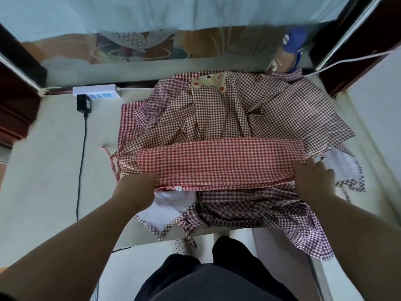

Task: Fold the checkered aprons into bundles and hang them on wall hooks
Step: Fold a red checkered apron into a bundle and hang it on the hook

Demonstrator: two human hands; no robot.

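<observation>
A red checkered apron [219,161] lies folded into a long band across a heap of other aprons on the white table [47,161]. My left hand [138,187] grips the band's left end, its fingers tucked under the cloth. At the right end my right hand [312,179] rests on the fabric with fingers spread. Behind the band lies a brown checkered apron [217,114] with a patterned pocket. A darker maroon checkered apron [260,211] hangs over the table's near edge.
A white power strip [96,92] with a black plug [83,104] and cable sits at the table's back left. Dark wooden frames [17,88] flank both sides. A blue item [293,44] stands at the back right. My dark-trousered legs [217,279] are below.
</observation>
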